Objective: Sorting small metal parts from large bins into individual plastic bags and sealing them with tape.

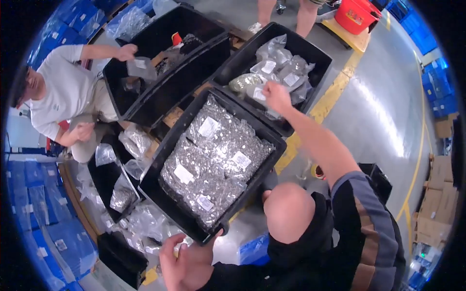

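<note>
The wearer's own hands are not showing. A large black bin (156, 180), sitting among other bins above the floor, is brimming with bags of metal parts (213, 160). A crouching person in a dark jacket is gripping its near corner with one hand (187, 262). Their other hand (276, 96) is pinching a clear bag (258, 92) in the far bin (320, 54). That heavy load could be tipping off its perch, or the loosely pinched bag slipping and splitting

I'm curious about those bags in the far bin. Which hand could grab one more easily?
Right. The right hand is stretched over the far bin, touching a clear bag; the left hand sits back at the near bin corner.
</note>
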`<state>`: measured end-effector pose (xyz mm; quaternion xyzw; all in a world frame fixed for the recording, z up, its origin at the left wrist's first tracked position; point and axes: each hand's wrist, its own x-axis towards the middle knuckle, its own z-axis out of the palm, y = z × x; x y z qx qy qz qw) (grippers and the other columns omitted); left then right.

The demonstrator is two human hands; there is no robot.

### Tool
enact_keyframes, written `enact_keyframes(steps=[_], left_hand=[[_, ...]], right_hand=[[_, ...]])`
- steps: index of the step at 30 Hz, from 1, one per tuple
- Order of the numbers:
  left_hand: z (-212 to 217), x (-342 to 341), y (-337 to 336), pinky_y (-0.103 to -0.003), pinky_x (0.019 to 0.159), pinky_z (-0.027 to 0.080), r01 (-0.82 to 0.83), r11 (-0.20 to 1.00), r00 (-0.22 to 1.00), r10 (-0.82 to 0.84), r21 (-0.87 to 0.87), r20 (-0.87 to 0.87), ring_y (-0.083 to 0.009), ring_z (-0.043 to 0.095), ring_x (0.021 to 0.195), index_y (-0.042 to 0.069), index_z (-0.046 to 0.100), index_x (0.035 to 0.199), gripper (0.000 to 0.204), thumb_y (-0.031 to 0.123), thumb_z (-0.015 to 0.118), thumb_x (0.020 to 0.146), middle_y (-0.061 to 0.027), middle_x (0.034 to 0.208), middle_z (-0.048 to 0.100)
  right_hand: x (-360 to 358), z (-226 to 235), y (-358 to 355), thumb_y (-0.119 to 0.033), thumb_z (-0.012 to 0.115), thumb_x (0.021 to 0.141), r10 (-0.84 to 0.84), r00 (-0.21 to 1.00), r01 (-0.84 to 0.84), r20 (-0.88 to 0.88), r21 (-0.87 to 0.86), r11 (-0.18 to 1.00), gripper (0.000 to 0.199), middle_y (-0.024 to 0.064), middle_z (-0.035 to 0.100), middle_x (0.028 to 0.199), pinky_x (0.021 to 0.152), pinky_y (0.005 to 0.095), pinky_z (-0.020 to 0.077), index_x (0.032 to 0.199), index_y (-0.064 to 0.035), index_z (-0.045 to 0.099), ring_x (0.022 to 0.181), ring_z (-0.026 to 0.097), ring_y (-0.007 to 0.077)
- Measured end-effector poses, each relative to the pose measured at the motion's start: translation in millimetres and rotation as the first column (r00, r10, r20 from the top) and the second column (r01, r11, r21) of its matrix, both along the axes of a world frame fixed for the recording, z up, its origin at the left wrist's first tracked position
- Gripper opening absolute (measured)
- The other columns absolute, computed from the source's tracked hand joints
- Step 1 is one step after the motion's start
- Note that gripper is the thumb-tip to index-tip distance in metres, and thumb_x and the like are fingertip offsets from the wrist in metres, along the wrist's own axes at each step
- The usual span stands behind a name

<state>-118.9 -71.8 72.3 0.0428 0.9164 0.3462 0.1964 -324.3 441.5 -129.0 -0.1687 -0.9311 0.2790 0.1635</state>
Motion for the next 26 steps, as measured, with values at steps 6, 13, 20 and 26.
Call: enact_keyframes(steps=[6, 13, 20, 26], left_hand=[[10, 10, -4, -0.033, 0.084, 0.049, 0.016, 1.0, 0.997, -0.015, 0.01, -0.076, -0.0221, 0.064, 0.092, -0.002, 0.062, 0.106, 0.02, 0.008, 0.058, 0.09, -0.0141, 0.099, 0.067], [22, -6, 47, -0.032, 0.094, 0.044, -0.164, 0.692, 0.986, 0.103, 0.703, 0.129, -0.0181, 0.056, 0.109, 0.001, 0.05, 0.127, 0.041, 0.011, 0.062, 0.089, -0.0085, 0.12, 0.057], [41, -38, 107, -0.038, 0.104, 0.038, -0.166, 0.223, 0.985, -0.017, 0.961, 0.174, -0.0247, 0.051, 0.12, -0.003, 0.038, 0.14, 0.076, 0.022, 0.075, 0.079, -0.014, 0.135, 0.05], [10, 0, 60, -0.047, 0.108, 0.038, -0.435, -0.193, 0.9, -0.097, 0.88, 0.424, -0.0317, 0.05, 0.126, 0.005, 0.028, 0.147, 0.088, 0.027, 0.075, 0.076, -0.0167, 0.141, 0.045]], right_hand=[[24, 116, 9, -0.016, 0.071, 0.077, 0.158, 0.983, -0.15, -0.091, 0.085, 0.985, 0.016, 0.0131, 0.064, 0.081, 0.068, 0.0412, 0.0494, 0.081, -0.0034, 0.061, 0.077, 0.063, 0.0324], [72, 305, -49, -0.007, 0.072, 0.078, 0.549, 0.82, -0.538, -0.161, 0.111, 0.836, 0.016, 0.008, 0.06, 0.079, 0.066, 0.0304, 0.0493, 0.082, 0.001, 0.059, 0.072, 0.06, 0.0179], [133, 349, -183, -0.005, 0.073, 0.074, 0.822, 0.521, -0.849, -0.23, -0.033, 0.528, 0.014, 0.0081, 0.062, 0.082, 0.071, 0.031, 0.0475, 0.079, 0.0012, 0.061, 0.078, 0.061, 0.0191], [164, 305, -267, -0.028, 0.083, 0.069, 0.614, 0.613, -0.789, -0.497, -0.43, 0.439, 0.086, 0.0111, 0.04, 0.145, 0.111, 0.0447, 0.0291, 0.141, -0.0145, 0.039, 0.134, 0.04, 0.0278]])
